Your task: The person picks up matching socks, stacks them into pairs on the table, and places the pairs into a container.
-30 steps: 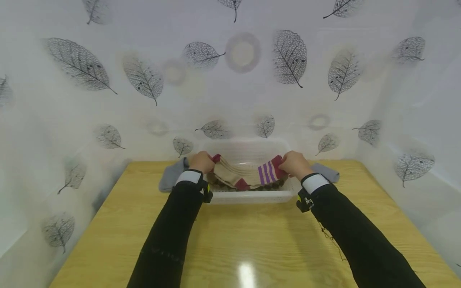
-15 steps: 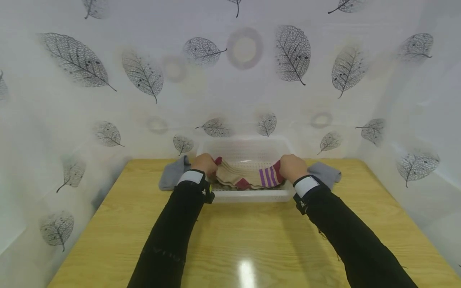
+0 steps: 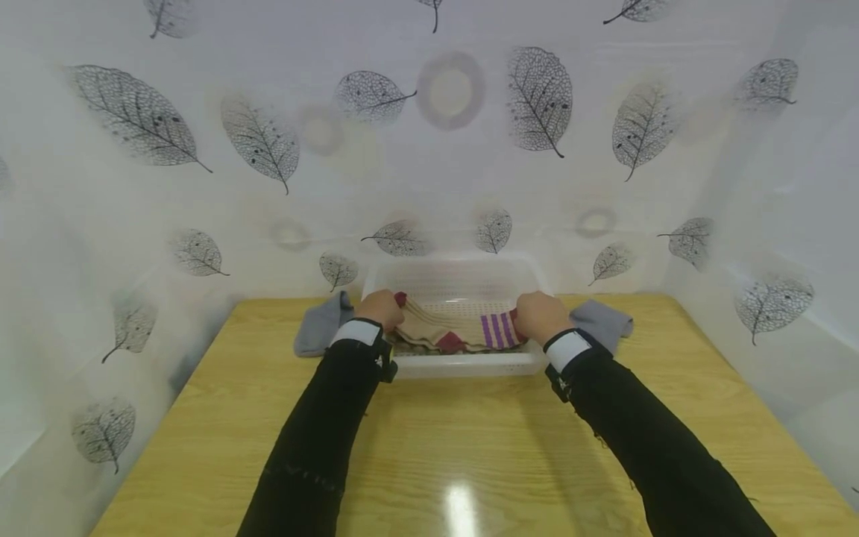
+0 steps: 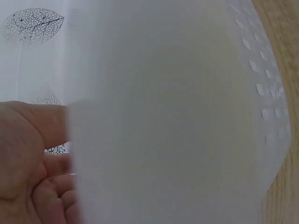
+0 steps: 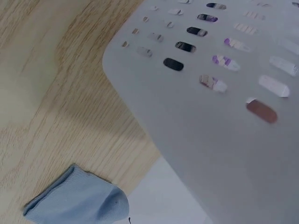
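Observation:
A beige sock point(image 3: 429, 325) with maroon toe, heel and cuff and purple stripes lies stretched sideways inside a white perforated plastic basket point(image 3: 463, 367). At its maroon toe end, my left hand point(image 3: 380, 308) pinches the fabric. My right hand point(image 3: 540, 316) grips the cuff end and covers most of the maroon there. In the left wrist view, the basket wall point(image 4: 168, 116) hides the fingertips of the left hand point(image 4: 25, 163). The right wrist view shows the basket's outer wall point(image 5: 159, 102), with purple and dark patches behind its slots; the hand is hidden.
A folded grey cloth item point(image 3: 321, 330) lies left of the basket, and another grey cloth item point(image 3: 602, 324) lies to its right. Both rest on the wooden table point(image 3: 429, 440). Behind the table hangs a white leaf-patterned backdrop point(image 3: 463, 171).
The sock has sunk lower into the basket, hiding more of the dark patterned material beneath it. My right hand has moved down and slightly left, covering more of the cuff.

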A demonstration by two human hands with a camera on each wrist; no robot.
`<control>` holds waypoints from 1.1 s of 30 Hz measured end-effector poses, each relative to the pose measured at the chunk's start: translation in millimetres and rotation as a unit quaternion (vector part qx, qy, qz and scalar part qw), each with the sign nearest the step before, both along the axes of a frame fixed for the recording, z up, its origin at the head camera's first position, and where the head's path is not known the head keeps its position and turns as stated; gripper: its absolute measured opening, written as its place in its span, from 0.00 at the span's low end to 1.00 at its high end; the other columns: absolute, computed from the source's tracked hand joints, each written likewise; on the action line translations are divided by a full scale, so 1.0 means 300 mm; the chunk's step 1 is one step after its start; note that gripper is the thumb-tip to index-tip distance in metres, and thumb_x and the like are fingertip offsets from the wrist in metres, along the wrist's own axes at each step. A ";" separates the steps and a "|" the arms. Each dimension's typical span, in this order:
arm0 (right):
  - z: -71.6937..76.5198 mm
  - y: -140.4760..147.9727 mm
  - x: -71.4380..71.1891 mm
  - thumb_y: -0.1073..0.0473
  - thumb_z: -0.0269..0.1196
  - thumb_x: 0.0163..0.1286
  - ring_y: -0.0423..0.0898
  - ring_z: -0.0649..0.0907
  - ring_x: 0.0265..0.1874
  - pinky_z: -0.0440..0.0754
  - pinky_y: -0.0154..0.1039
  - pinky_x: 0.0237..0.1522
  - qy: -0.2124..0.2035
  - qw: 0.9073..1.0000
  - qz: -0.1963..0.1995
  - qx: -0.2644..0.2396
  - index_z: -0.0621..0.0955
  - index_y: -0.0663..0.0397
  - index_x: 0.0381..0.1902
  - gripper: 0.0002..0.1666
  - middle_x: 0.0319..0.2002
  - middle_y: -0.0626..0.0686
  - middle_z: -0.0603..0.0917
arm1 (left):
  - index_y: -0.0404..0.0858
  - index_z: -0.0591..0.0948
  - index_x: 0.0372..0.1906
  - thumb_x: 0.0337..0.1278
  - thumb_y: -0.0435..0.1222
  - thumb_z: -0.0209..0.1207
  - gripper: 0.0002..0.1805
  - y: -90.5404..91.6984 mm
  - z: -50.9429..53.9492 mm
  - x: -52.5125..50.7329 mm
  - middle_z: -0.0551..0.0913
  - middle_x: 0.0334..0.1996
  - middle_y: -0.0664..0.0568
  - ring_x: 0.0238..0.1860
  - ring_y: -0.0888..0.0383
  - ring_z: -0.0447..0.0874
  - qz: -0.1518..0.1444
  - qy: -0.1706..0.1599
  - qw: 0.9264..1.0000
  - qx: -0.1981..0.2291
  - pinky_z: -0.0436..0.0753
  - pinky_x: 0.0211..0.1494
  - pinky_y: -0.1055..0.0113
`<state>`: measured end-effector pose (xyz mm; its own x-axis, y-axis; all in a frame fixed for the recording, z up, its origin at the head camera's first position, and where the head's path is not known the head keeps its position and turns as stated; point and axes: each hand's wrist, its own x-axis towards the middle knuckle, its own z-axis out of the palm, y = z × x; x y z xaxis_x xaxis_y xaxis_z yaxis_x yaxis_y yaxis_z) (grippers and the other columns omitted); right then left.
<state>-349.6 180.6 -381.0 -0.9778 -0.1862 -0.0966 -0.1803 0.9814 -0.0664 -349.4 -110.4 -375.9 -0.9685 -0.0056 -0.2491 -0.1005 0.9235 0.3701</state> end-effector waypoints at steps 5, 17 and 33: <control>0.012 -0.008 0.010 0.63 0.60 0.67 0.51 0.83 0.31 0.86 0.51 0.39 -0.012 1.000 -0.005 -0.011 0.83 0.61 0.29 0.08 0.34 0.59 0.88 | 0.34 0.81 0.30 0.64 0.29 0.55 0.08 0.002 0.015 0.016 0.84 0.33 0.44 0.29 0.52 0.76 -0.004 0.006 1.000 -0.001 0.73 0.33 0.63; 0.013 -0.005 0.023 0.61 0.61 0.70 0.53 0.84 0.34 0.86 0.51 0.41 -0.019 1.000 0.001 -0.007 0.82 0.62 0.36 0.09 0.37 0.60 0.88 | 0.29 0.89 0.37 0.62 0.31 0.63 0.08 -0.008 -0.003 0.009 0.91 0.29 0.44 0.29 0.53 0.87 0.035 0.047 0.998 0.038 0.81 0.34 0.66; -0.002 0.006 0.029 0.59 0.62 0.71 0.51 0.81 0.32 0.85 0.49 0.39 -0.009 0.999 0.030 -0.024 0.82 0.60 0.29 0.12 0.34 0.59 0.86 | 0.21 0.81 0.54 0.65 0.33 0.54 0.20 -0.035 0.023 0.014 0.85 0.56 0.31 0.51 0.40 0.86 0.011 0.025 0.997 0.065 0.86 0.56 0.54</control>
<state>-341.0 182.3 -381.4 -0.9629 -0.2496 -0.1029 -0.2375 0.9643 -0.1174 -345.3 -120.8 -369.0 -0.9799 0.0017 -0.1996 -0.0987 0.8651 0.4919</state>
